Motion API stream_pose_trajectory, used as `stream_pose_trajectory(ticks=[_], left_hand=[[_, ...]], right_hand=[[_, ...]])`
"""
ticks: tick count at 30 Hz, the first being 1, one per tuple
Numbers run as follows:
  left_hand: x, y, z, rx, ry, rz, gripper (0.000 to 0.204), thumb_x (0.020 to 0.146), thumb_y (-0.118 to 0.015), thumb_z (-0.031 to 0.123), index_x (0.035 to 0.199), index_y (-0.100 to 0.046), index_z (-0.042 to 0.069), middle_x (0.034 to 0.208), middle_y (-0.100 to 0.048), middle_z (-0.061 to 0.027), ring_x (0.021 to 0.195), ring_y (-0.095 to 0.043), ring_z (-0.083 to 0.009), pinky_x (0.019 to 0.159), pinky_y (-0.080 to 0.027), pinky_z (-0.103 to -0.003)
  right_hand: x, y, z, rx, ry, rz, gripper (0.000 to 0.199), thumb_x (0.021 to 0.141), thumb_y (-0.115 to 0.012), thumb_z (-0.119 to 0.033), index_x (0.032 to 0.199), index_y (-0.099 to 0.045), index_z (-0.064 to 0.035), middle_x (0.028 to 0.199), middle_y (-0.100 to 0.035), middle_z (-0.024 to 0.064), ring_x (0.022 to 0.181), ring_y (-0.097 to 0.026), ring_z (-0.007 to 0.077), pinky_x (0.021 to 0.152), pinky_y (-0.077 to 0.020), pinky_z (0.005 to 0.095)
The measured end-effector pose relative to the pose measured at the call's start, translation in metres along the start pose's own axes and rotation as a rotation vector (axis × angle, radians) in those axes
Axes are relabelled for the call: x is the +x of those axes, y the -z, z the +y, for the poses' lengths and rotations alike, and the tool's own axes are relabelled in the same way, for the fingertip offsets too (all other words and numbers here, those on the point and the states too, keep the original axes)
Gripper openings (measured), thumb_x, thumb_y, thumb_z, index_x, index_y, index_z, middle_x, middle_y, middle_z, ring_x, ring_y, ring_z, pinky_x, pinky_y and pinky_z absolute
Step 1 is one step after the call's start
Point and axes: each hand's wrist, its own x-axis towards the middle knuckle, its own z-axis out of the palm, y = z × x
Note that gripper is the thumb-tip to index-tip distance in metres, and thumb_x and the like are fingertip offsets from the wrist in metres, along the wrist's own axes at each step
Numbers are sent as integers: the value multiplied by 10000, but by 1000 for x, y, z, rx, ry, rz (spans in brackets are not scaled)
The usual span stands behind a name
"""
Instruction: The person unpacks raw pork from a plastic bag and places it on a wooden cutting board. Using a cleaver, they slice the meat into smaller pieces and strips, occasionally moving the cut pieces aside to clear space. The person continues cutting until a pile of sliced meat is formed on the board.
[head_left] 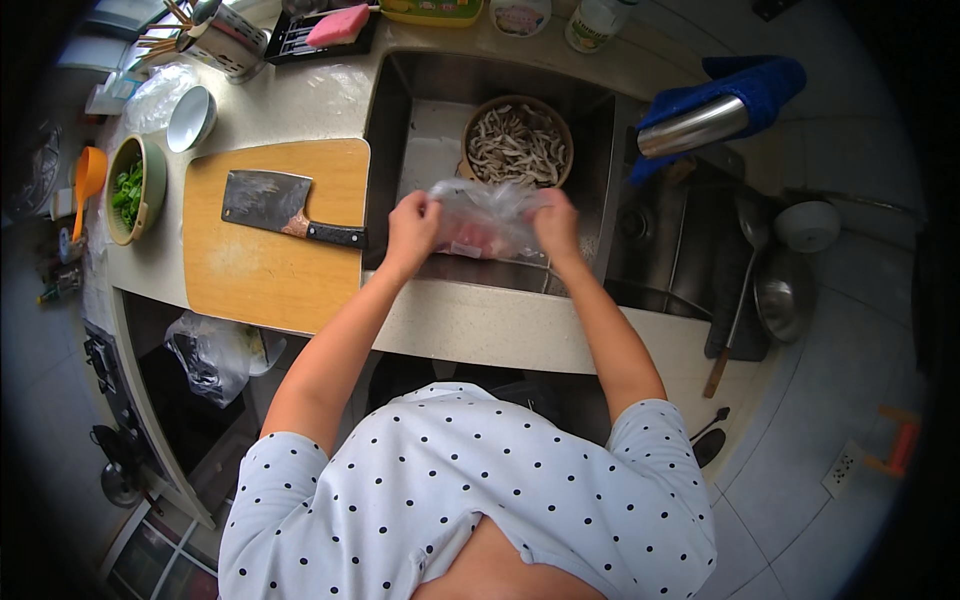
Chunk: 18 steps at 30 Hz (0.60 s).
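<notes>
Over the sink (390, 110) I hold a clear plastic bag (487, 215) by its top edge, with pinkish-red contents, perhaps raw meat, showing through it. My left hand (411, 228) pinches one corner of the bag. At the opposite corner, the fingers of my right hand (555, 222) are closed on the plastic. Just beyond the bag, a round brown basket (568, 140) full of grey raw shrimp (515, 145) rests in the sink. To the left, a cleaver (268, 200) lies on a wooden cutting board (260, 275), its black handle pointing toward the sink.
A green basin (153, 195) of leafy greens and a white bowl (191, 118) stand at the left. A pink sponge (338, 26) sits in a black rack behind. To the right are a blue cloth (770, 90) around a metal cylinder, a ladle (740, 290) and a metal bowl (785, 295).
</notes>
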Motion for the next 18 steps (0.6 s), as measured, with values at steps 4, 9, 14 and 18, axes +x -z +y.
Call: stream_pose_trajectory(ticks=[4, 9, 14, 18], left_hand=[[-6, 8, -5, -600, 410, -153, 142, 866, -527, 105, 994, -578, 70, 888, -591, -22, 705, -563, -112, 630, -486, -255], [-33, 25, 33, -552, 421, -198, 141, 886, -546, 148, 1011, -572, 88, 873, -583, 1, 834, -556, -98, 744, -473, -271], [-36, 16, 21, -622, 354, -247, 153, 925, -552, 219, 949, -602, 76, 830, -583, 21, 811, -552, -95, 751, -447, -274], [-38, 25, 22, -1185, 407, -133, 170, 933, -547, 228, 937, -619, 74, 803, -575, 20, 776, -552, -102, 735, -435, -264]], right_hand=[[-7, 40, -6, -4, -106, 63, 342, 817, -618, -165, 1066, -485, 28, 939, -600, 173, 714, -610, 222, 642, -506, 330], [-74, 42, -125, -187, 445, 374, 181, 809, -615, -92, 954, -560, 3, 850, -602, 142, 675, -590, 247, 643, -492, 338], [-37, -27, -93, -242, 533, -324, 181, 834, -561, -119, 948, -643, -5, 904, -655, 180, 823, -630, 354, 733, -499, 420], [-16, -35, -60, -953, 275, -613, 189, 836, -552, -121, 947, -647, -1, 909, -651, 197, 841, -628, 365, 737, -500, 418]])
